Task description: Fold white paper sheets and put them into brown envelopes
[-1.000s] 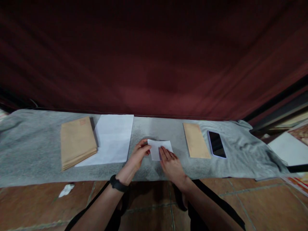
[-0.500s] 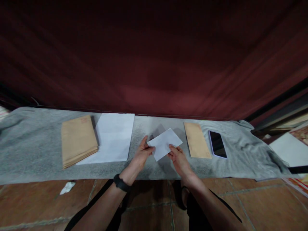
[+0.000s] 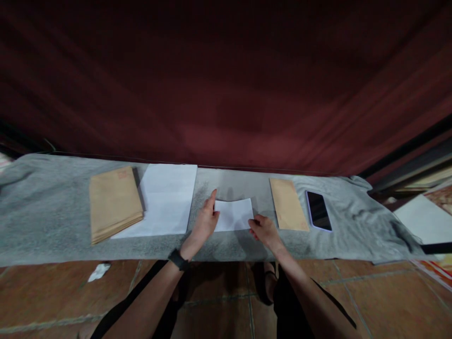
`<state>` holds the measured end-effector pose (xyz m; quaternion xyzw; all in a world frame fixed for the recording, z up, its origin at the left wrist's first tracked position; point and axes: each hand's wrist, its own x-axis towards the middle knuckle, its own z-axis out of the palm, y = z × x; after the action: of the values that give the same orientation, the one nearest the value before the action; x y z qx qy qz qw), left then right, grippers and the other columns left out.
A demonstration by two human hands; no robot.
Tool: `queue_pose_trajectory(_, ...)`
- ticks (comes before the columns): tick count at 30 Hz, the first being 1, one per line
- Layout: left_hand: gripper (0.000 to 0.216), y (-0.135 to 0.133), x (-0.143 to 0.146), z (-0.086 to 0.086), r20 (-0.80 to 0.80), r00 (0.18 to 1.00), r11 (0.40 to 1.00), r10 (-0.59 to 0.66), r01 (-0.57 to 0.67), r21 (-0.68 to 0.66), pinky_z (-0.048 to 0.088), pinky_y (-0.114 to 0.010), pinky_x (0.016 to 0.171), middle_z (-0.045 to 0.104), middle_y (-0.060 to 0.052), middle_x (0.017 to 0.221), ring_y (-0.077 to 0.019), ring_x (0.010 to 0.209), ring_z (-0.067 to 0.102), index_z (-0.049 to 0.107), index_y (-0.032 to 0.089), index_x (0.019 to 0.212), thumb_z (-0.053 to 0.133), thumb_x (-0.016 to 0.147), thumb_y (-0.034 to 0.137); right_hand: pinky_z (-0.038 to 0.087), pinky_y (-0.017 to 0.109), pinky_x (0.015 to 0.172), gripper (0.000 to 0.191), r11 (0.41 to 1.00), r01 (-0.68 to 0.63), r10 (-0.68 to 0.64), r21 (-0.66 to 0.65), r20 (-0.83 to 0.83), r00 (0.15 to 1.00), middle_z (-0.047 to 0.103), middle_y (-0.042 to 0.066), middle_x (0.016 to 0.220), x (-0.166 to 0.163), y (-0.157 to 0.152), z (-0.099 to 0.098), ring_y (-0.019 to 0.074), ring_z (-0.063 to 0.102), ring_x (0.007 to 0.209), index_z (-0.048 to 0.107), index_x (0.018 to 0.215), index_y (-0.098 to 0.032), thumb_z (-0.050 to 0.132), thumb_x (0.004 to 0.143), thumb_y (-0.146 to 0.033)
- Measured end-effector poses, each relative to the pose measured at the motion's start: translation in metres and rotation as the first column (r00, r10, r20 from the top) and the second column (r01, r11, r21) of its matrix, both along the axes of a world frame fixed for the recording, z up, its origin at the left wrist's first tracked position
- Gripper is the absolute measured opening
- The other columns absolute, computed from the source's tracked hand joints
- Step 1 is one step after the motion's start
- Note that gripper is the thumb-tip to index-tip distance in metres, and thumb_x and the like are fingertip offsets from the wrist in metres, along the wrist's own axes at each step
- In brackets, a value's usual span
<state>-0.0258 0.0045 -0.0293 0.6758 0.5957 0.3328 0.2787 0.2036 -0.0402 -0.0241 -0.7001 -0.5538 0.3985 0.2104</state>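
A small folded white paper point(image 3: 233, 214) lies on the grey cloth point(image 3: 42, 221) in front of me. My left hand point(image 3: 206, 221) rests at its left edge, index finger stretched up along the side, fingers touching the sheet. At the lower right corner my right hand point(image 3: 264, 230) pinches the paper with curled fingers. A black band sits on my left wrist point(image 3: 177, 259).
To the left lie a stack of brown envelopes point(image 3: 113, 203) and white sheets point(image 3: 164, 197). To the right lie one brown envelope point(image 3: 287, 204) and a dark phone point(image 3: 318, 210). A dark red curtain hangs behind. A crumpled scrap point(image 3: 98, 271) lies on the tiled floor.
The folded paper was lifted and turned in both hands half a second ago; now it lies flat and level on the cloth again, held at both sides.
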Motion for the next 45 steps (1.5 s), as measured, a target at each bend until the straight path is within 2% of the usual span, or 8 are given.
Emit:
queue_pose_trajectory(6, 0.07, -0.01, 0.01, -0.001, -0.221, 0.975, 0.991, -0.037, 0.064, 0.119, 0.051, -0.039, 0.104, 0.053, -0.011, 0.141, -0.0243, 0.122, 0.06, 0.043, 0.022, 0.15, 0.048, 0.084, 0.001, 0.046, 0.023, 0.068, 0.022, 0.997, -0.067, 0.052, 0.032, 0.339, 0.939, 0.073, 0.002, 0.073, 0.001, -0.001, 0.011, 0.0169, 0.071, 0.076, 0.07, 0.083, -0.022, 0.052, 0.094, -0.027)
queue_pose_trajectory(13, 0.055, -0.027, 0.018, 0.006, -0.539, 0.841, 0.974, -0.052, 0.162, 0.159, 0.045, -0.052, 0.108, 0.042, -0.014, 0.157, -0.0323, 0.132, 0.051, 0.053, 0.02, 0.141, 0.039, 0.092, 0.001, 0.043, 0.025, 0.068, 0.024, 0.993, -0.117, 0.103, -0.004, 0.503, 0.858, 0.077, 0.006, 0.085, -0.003, -0.003, 0.017, 0.0209, 0.072, 0.087, 0.073, 0.092, -0.022, 0.051, 0.097, -0.031)
queue_pose_trajectory(18, 0.047, -0.035, 0.026, -0.003, -0.546, 0.802, 0.906, -0.242, 0.389, 0.169, 0.04, -0.049, 0.114, 0.043, -0.015, 0.156, -0.0299, 0.141, 0.045, 0.055, 0.018, 0.137, 0.042, 0.094, 0.006, 0.044, 0.025, 0.069, 0.025, 0.991, -0.131, 0.118, -0.012, 0.524, 0.844, 0.077, 0.008, 0.091, -0.002, 0.0, 0.016, 0.0211, 0.073, 0.09, 0.073, 0.093, -0.022, 0.051, 0.098, -0.032)
queue_pose_trajectory(22, 0.046, -0.046, 0.036, -0.011, -0.526, 0.767, 0.836, -0.368, 0.52, 0.173, 0.028, -0.049, 0.122, 0.039, -0.013, 0.16, -0.0259, 0.149, 0.034, 0.047, 0.019, 0.146, 0.046, 0.102, 0.034, 0.044, 0.025, 0.069, 0.026, 0.992, -0.124, 0.119, -0.027, 0.529, 0.84, 0.078, 0.009, 0.096, 0.0, 0.001, 0.015, 0.021, 0.073, 0.09, 0.074, 0.097, -0.022, 0.05, 0.098, -0.031)
queue_pose_trajectory(31, 0.069, -0.06, 0.039, -0.011, -0.577, 0.718, 0.817, -0.388, 0.558, 0.145, 0.013, -0.049, 0.126, 0.029, -0.013, 0.164, -0.0245, 0.154, 0.02, 0.033, 0.015, 0.155, 0.04, 0.101, 0.057, 0.046, 0.027, 0.073, 0.028, 0.988, -0.135, 0.153, -0.073, 0.534, 0.832, 0.077, 0.01, 0.097, 0.004, 0.001, 0.018, 0.0232, 0.072, 0.094, 0.072, 0.097, -0.021, 0.047, 0.099, -0.034)
queue_pose_trajectory(35, 0.071, -0.062, 0.04, -0.012, -0.576, 0.726, 0.826, -0.375, 0.544, 0.148, 0.012, -0.05, 0.126, 0.029, -0.015, 0.164, -0.0255, 0.154, 0.019, 0.032, 0.014, 0.156, 0.039, 0.1, 0.058, 0.049, 0.033, 0.08, 0.029, 0.99, -0.121, 0.046, 0.079, 0.62, 0.784, 0.075, 0.012, 0.1, 0.0, -0.006, 0.018, 0.0257, 0.07, 0.094, 0.068, 0.111, -0.018, 0.045, 0.1, -0.031)
queue_pose_trajectory(40, 0.064, -0.062, 0.043, -0.018, -0.595, 0.717, 0.832, -0.364, 0.538, 0.139, 0.015, -0.051, 0.125, 0.031, -0.018, 0.162, -0.0266, 0.154, 0.021, 0.034, 0.01, 0.154, 0.04, 0.102, 0.046, 0.045, 0.043, 0.104, 0.04, 0.864, -0.349, 0.109, 0.362, 0.543, 0.833, 0.065, 0.017, 0.13, -0.019, -0.015, 0.004, 0.028, 0.057, 0.123, 0.06, 0.131, -0.012, 0.039, 0.102, -0.03)
queue_pose_trajectory(45, 0.061, -0.063, 0.044, -0.019, -0.64, 0.684, 0.83, -0.35, 0.544, 0.127, 0.019, -0.051, 0.124, 0.031, -0.022, 0.161, -0.0283, 0.153, 0.023, 0.031, 0.004, 0.155, 0.039, 0.099, 0.027, 0.029, 0.046, 0.121, 0.056, 0.777, -0.48, 0.254, 0.408, 0.494, 0.831, 0.035, 0.016, 0.161, -0.039, -0.025, -0.019, 0.0236, 0.029, 0.15, 0.033, 0.155, -0.01, 0.026, 0.107, -0.038)
